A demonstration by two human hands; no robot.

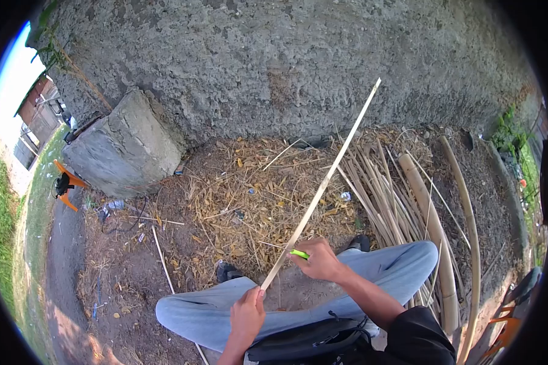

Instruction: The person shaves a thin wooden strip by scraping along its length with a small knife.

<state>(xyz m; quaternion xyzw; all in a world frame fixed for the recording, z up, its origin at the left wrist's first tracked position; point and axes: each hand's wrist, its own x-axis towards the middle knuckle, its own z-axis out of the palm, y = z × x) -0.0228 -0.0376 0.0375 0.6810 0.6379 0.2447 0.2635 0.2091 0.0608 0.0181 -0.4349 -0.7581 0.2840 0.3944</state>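
Observation:
A long, pale bamboo strip slants up and away from my lap toward the wall. Near its lower end my left hand is closed around it. My right hand is closed on a green-handled tool, which lies against the strip a little above my left hand. The blade of the tool is too small to make out.
Split bamboo strips and a thick pole lie on the right, beside a curved pole. A rough wall stands ahead, a concrete block at left. A thin stick lies left of my legs.

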